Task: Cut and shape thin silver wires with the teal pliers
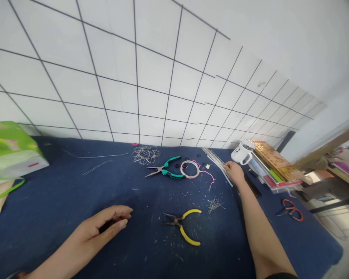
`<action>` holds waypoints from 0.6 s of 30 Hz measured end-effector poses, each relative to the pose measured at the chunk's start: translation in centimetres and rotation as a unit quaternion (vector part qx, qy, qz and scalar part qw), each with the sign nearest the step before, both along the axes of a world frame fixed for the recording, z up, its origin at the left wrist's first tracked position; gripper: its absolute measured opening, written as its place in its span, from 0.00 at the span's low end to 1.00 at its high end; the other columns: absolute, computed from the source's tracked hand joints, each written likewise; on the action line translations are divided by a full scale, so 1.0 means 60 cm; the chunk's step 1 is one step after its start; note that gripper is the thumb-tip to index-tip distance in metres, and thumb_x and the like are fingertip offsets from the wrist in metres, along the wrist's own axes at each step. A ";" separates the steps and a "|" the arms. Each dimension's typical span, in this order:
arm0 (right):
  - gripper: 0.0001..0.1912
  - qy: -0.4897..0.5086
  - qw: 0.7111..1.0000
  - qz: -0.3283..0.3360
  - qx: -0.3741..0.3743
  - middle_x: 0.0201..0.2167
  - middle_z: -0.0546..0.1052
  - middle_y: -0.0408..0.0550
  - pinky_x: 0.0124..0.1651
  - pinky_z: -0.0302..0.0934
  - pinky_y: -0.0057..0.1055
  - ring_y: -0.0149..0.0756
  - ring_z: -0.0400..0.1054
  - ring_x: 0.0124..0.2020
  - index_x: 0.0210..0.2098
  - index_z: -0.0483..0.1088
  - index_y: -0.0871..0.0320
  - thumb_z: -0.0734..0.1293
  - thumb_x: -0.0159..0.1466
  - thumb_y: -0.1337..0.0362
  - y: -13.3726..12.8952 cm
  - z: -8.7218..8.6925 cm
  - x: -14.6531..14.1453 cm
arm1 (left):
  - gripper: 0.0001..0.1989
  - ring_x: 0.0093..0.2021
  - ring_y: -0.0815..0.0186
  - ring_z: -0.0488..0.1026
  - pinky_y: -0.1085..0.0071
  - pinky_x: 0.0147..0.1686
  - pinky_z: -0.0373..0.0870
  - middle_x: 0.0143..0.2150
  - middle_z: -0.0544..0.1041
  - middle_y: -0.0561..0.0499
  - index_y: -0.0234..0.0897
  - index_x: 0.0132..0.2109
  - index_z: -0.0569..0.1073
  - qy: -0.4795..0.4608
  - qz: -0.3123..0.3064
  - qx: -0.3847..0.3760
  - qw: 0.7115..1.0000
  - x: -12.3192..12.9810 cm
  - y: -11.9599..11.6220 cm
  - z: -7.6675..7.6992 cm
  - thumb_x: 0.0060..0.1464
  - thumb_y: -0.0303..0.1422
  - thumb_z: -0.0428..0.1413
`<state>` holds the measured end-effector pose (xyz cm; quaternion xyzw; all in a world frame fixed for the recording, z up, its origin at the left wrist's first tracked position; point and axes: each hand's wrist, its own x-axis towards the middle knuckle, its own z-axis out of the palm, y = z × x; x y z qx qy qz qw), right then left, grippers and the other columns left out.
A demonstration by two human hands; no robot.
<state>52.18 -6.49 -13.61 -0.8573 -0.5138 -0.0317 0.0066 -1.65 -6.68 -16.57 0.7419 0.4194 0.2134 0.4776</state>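
My left hand (106,228) hovers at the lower left with its thumb and fingers a little apart and nothing between them. At the right, my right hand (234,172) pinches at a bundle of thin silvery wires (215,158) lying on the dark blue cloth. Yellow-handled pliers (177,221) rest with open jaws between the hands. Farther back lie teal-handled pliers (163,169), touching a whitish ring (190,169) with pink cord beside it. A small heap of wire scraps (215,205) sits below the right hand.
A tangled wire coil (146,155) lies near the tiled wall. Beyond my right hand are a white mug (242,152), stacked books (275,166) and red-handled scissors (292,209). A green and white bag (13,151) stands at the far left. Loose wires lie at the back left.
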 end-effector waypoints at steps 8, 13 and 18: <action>0.15 0.027 0.999 -0.013 -0.021 0.46 0.68 0.50 0.43 0.64 0.39 0.36 0.66 0.42 0.48 0.64 0.60 0.61 0.64 0.60 0.008 -0.011 0.008 | 0.16 0.47 0.62 0.71 0.67 0.47 0.68 0.45 0.74 0.51 0.46 0.49 0.68 -0.008 0.002 0.012 1.000 0.004 0.000 0.006 0.53 0.42 0.52; 0.15 0.028 0.999 -0.013 -0.010 0.46 0.68 0.50 0.43 0.64 0.39 0.36 0.66 0.42 0.48 0.64 0.60 0.61 0.63 0.61 0.007 -0.013 0.013 | 0.16 0.46 0.63 0.72 0.68 0.47 0.69 0.45 0.75 0.52 0.46 0.49 0.69 -0.010 0.002 0.011 1.000 0.005 0.000 0.009 0.53 0.41 0.52; 0.15 0.015 1.000 -0.012 0.006 0.47 0.68 0.50 0.43 0.63 0.39 0.36 0.66 0.43 0.48 0.64 0.60 0.61 0.64 0.61 0.006 -0.014 0.011 | 0.16 0.46 0.63 0.72 0.69 0.47 0.69 0.45 0.75 0.53 0.46 0.48 0.69 -0.002 0.006 0.019 1.000 0.005 0.001 0.010 0.52 0.41 0.52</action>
